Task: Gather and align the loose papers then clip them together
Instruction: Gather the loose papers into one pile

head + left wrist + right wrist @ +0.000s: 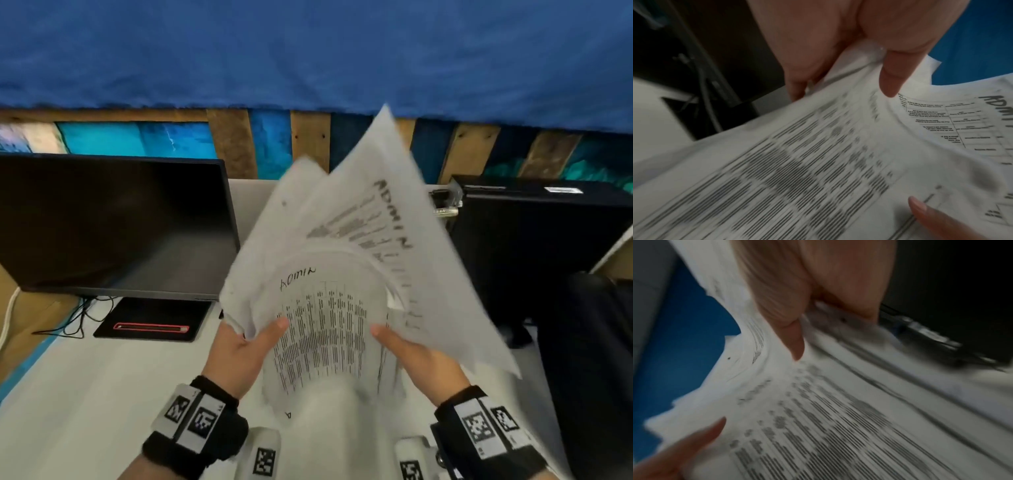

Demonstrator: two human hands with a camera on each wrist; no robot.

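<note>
Several loose printed papers [329, 260] are held up above the desk, fanned out and uneven, the front sheet bowed toward me with handwriting at its top. My left hand [246, 349] grips their left edge, thumb on the front sheet. My right hand [411, 356] grips the right edge the same way. In the left wrist view the left hand [849, 68] pinches the papers [818, 162] between thumb and fingers, and the right thumb shows at the lower right. The right wrist view shows the right hand [809, 308] pinching the blurred papers [838, 418]. No clip is in view.
A dark monitor [113, 226] stands at the left with a black pad [150, 318] and cables under it. A black computer case [541, 240] stands at the right. The white desk [85, 394] lies below the hands. A blue cloth [308, 51] hangs behind.
</note>
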